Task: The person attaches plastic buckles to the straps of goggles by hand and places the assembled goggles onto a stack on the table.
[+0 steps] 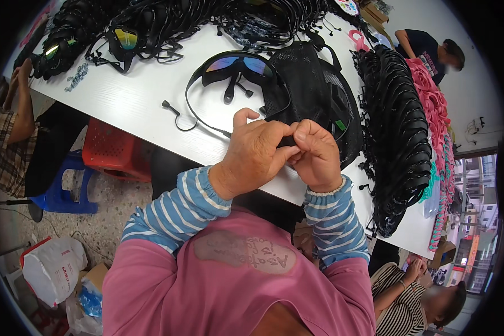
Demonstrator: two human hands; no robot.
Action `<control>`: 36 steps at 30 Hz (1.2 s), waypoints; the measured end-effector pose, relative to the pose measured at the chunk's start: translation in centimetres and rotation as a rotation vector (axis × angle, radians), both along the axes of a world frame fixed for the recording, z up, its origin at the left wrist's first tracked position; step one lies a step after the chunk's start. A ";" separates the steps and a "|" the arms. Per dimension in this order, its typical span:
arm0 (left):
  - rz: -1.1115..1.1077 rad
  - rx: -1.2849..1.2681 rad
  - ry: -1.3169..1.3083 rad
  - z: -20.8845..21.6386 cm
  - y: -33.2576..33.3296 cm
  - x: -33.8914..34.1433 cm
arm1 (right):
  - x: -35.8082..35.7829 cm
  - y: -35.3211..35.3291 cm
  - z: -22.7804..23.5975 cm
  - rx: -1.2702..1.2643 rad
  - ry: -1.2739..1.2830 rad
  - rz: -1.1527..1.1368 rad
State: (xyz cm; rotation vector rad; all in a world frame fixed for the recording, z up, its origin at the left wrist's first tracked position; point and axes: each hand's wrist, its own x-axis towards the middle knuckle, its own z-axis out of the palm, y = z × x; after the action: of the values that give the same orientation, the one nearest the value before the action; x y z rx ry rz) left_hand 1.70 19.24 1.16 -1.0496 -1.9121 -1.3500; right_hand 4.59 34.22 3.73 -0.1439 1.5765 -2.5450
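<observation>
In the head view, the left hand (253, 151) and right hand (318, 150) meet, fingers narrowed on a small dark piece (289, 142), mostly hidden. From them, black goggles (224, 63) lie at eleven o'clock on the white table (140, 109), a mesh bag (299, 73) at twelve, stacked goggles (395, 129) at three.

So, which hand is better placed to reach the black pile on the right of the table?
Probably the right hand: it sits between the left hand and the black pile, so its path looks shorter. Both hands' fingertips meet, so it may need to pull away first.
</observation>
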 end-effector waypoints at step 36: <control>0.076 0.113 -0.013 1.0 -1.4 0.8 | 0.6 -0.7 0.0 0.464 0.362 -0.168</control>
State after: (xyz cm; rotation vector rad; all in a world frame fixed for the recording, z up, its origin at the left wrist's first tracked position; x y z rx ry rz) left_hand 2.48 17.80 2.21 -0.9065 -1.8430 -1.4068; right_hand 5.18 33.49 3.76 -0.4540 2.3603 -2.2757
